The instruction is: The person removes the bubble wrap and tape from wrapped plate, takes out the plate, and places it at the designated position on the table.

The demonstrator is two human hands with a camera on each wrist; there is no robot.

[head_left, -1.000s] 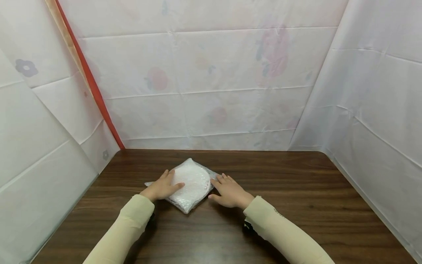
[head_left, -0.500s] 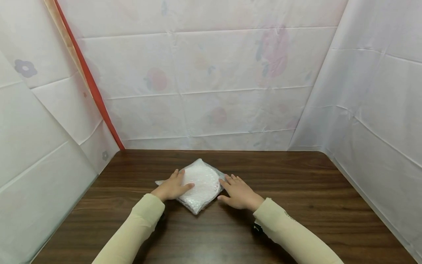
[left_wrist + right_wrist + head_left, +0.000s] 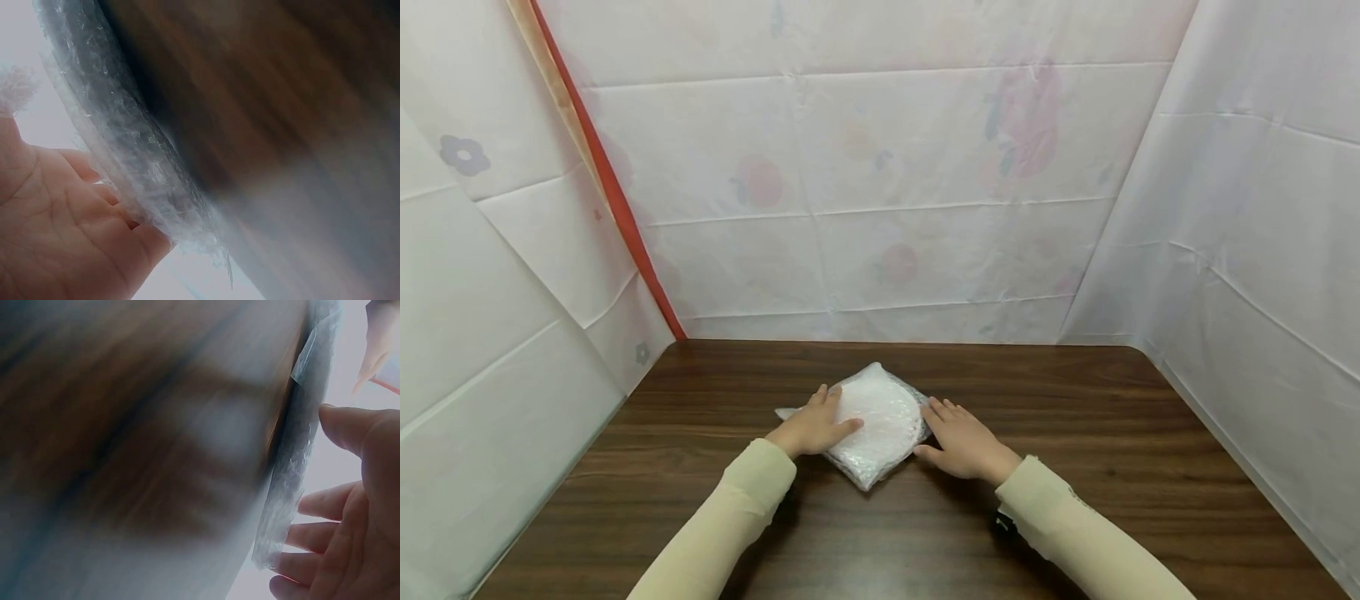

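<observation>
A flat, white round item in clear bubble wrap [image 3: 883, 417] lies on the dark wooden table [image 3: 1075, 433], its wrapping forming a diamond outline. My left hand [image 3: 815, 423] rests on its left side, fingers extended and thumb lying over the top. At the right edge, my right hand [image 3: 961, 440] touches the wrap with straight fingertips, thumb apart. In the left wrist view the bubble-wrapped edge [image 3: 134, 137] runs beside the palm, fingers partly hidden behind it. From the right wrist, the package's side [image 3: 294, 456] shows against the fingertips.
Pale printed sheeting [image 3: 880, 192] stands behind the table's back edge and along both sides. A red strip [image 3: 602, 167] runs down the back left corner. Light sleeves [image 3: 730, 517] cover both forearms.
The bubble-wrapped package has slid to the right across the table. Both hands have moved right along with it, keeping their places at its two sides.
</observation>
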